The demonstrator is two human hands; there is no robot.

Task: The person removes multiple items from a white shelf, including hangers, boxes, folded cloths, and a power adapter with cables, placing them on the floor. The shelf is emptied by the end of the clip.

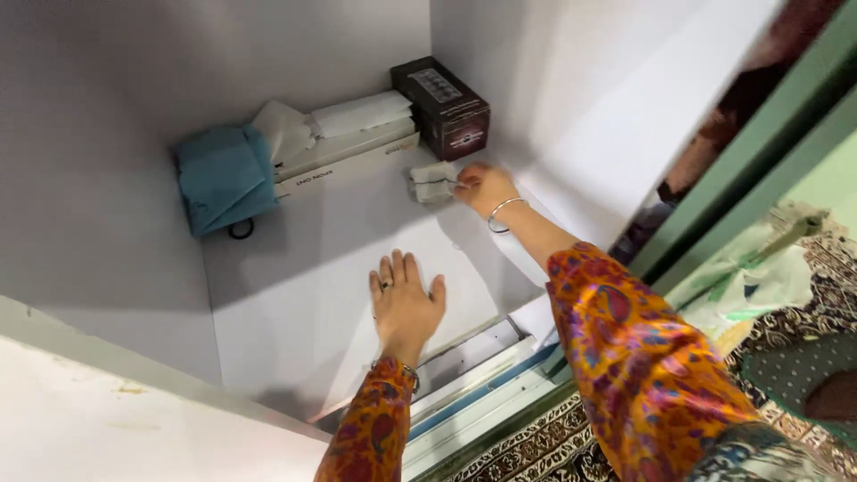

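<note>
- White cupboard walls enclose a white shelf (303, 295), seen from above; a patterned carpet (536, 442) covers the floor at the lower right.
- Left hand (406, 303) lies flat, palm down, on the bare front part of the shelf, its fingers (398, 270) slightly spread and holding nothing; a ring and a wrist bangle show on it.
- Right hand (485, 186) reaches deeper into the shelf, near the right wall, with a metal bangle on the wrist.
- Its fingers pinch the right edge of a small pale folded bundle (433, 181), which rests on the shelf.
- Just behind the bundle stands a dark brown box (444, 107) in the back right corner.
- To the left of the box a long white box (344, 161) lies along the back wall, with white folded cloth (357, 113) on top of it.
- Further left sits a blue cloth bundle (223, 177), with a small dark ring (240, 230) on the shelf at its lower edge.
- Both sleeves are orange with a bright floral print.
</note>
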